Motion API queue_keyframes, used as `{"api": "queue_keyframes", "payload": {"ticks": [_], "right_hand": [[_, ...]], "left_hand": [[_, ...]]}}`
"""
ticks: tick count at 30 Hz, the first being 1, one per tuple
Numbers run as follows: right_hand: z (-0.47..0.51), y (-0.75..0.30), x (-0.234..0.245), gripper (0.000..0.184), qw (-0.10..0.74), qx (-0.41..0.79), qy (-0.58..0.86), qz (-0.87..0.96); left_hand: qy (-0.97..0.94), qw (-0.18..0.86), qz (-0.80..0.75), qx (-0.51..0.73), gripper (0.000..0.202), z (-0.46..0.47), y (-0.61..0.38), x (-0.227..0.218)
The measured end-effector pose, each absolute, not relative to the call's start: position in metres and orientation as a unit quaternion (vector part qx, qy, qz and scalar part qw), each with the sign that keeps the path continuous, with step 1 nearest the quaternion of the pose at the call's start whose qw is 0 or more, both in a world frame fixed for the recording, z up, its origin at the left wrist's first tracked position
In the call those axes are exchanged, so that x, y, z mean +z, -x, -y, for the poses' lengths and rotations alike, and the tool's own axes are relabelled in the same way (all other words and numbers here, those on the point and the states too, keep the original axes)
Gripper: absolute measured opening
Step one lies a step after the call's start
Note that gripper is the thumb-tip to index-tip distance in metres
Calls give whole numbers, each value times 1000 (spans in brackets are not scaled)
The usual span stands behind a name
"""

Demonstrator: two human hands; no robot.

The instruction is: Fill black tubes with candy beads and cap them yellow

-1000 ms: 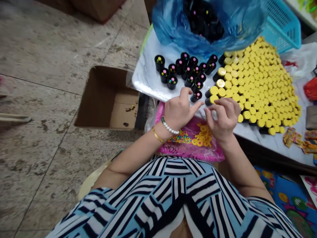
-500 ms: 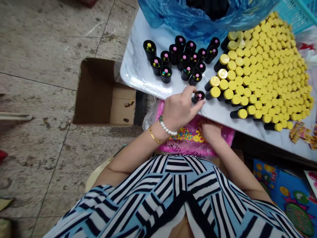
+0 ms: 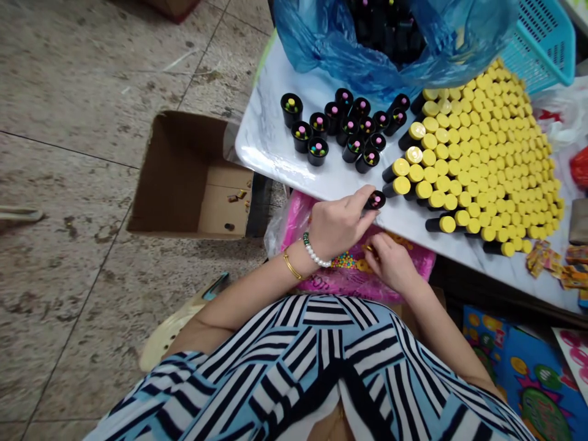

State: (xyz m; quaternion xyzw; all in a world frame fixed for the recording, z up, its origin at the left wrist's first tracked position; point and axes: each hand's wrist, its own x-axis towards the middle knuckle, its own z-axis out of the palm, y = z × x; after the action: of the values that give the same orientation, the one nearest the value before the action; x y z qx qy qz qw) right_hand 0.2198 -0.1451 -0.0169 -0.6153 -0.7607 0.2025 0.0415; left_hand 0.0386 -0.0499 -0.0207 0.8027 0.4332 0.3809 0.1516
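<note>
So far, yellow-capped black tubes (image 3: 459, 177) crowd right of marble table (image 3: 271, 141); fewer uncapped tubes (image 3: 331, 131) stand left. Left hand (image 3: 337, 223) pinches one uncapped tube (image 3: 375, 199); right hand (image 3: 392, 263) curled above pink bag (image 3: 296, 229), fingers nearly closed, hold unclear.

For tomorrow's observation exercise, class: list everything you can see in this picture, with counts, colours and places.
black tubes: about fourteen, black with coloured tips, on the table's near end
yellow-capped tubes: hundreds, yellow, packed on the table's right
marble-patterned table: one, white and grey, centre right
plastic bag: one, blue, at the far end, holding more black tubes
basket: one, turquoise, beyond the table
cardboard box: one, brown, open on the floor
packet: one, pink, below the table edge
floor: grey stone tiles, left
left hand: one, holding a black tube at the table edge
right hand: one, fingers pinched over the packet, anything held too small to tell
</note>
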Motion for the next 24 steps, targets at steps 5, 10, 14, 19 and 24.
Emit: {"api": "queue_keyframes", "payload": {"ticks": [5,10,14,19,24], "right_hand": [[145,-210,32,26,403,400,575,589],[120,-223,42,18,466,481,579,464],[113,-230,36,21,416,426,624,506],[107,-221,31,9,441,282,648,553],[91,-203,22,24,502,366,646,443]], "left_hand": [[-805,157,-445,360,38,47,-39,-15],[-807,187,-433,355,34,45,-36,-13],[-818,196,-428,331,32,43,-35,-10],[-814,218,-438,313,32,41,-37,-8],[-787,292,-433,327,30,39,-38,-11]]}}
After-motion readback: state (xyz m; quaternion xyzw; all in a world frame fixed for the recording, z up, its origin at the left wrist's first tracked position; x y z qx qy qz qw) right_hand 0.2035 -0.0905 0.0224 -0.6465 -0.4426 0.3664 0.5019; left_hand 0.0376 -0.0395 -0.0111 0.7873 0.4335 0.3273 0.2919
